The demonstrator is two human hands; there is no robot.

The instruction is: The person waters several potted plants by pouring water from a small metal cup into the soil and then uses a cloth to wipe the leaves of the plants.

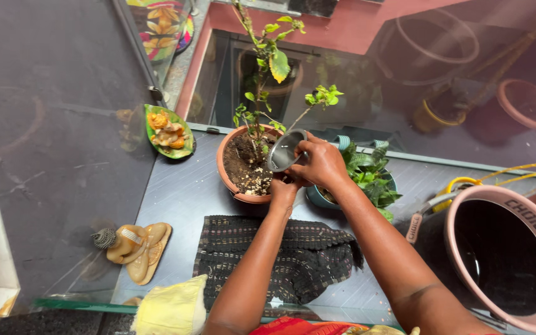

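A small steel cup (285,151) being tipped over a potted plant on a ledge.

The right hand (321,164) is gripping the cup with its fingers closed around the cup's right side, tilting the open mouth leftward and downward towards the soil, seemingly so that the contents fall into the clay pot (245,165) and not onto the ledge (181,192). The cup is lying just left of those fingers, above the pot's right rim. The left hand (282,188) is resting at the pot's near right edge, probably steadying it; whether its fingers are curled or open cannot be told. A teal pot (367,175) of leafy greens is standing just right, a dark woven cloth (293,255) nearer.
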